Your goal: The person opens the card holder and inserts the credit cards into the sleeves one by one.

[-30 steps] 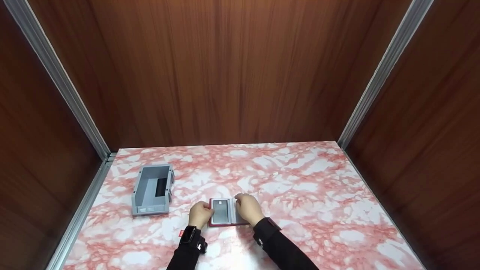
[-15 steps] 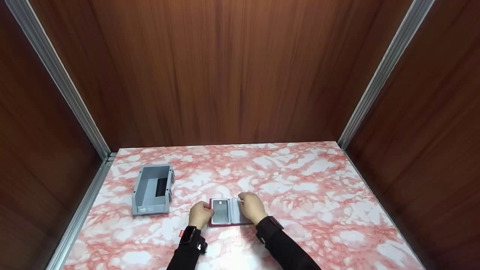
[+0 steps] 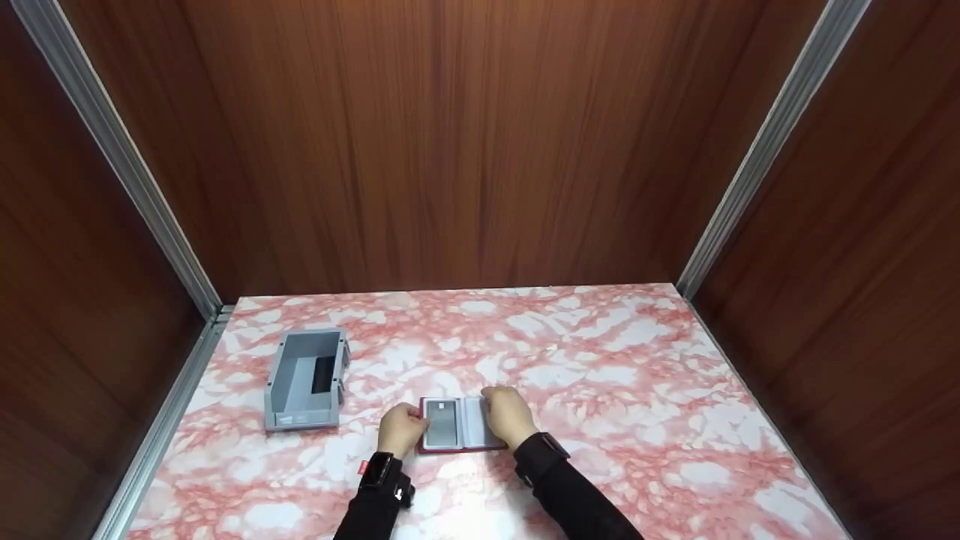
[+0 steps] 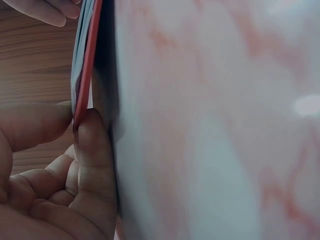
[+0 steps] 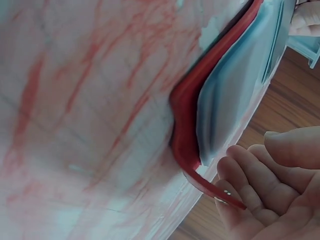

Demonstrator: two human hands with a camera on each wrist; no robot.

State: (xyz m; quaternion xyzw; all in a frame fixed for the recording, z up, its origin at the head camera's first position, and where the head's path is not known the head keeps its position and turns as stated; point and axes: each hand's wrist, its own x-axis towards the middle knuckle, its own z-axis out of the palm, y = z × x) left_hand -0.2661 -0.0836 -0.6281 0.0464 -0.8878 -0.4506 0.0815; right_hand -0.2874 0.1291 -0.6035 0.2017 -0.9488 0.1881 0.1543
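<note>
A red card holder [image 3: 442,450] lies spread out on the table, its clear sleeves [image 3: 473,424] showing. Under the left sleeve sits a grey card [image 3: 442,424] with a small light square on it. My left hand [image 3: 400,430] pinches the holder's left edge; thumb and forefinger meet across the red cover [image 4: 89,65] in the left wrist view. Over the right half is my right hand [image 3: 511,416]. In the right wrist view its relaxed fingers [image 5: 250,175] lie by a red strap [image 5: 210,186] with a metal snap, the thumb held apart from it.
At the left of the table stands a grey bin [image 3: 304,420] with a black object [image 3: 322,374] inside. A small red tag [image 3: 363,466] shows beside the left wrist. Brown wood-grain panels [image 3: 450,150] rise behind and along both sides of the pink marbled table [image 3: 585,337].
My right hand has shifted a little to the right, uncovering more of the right-hand sleeve. The left hand and the card holder's left half have stayed in place.
</note>
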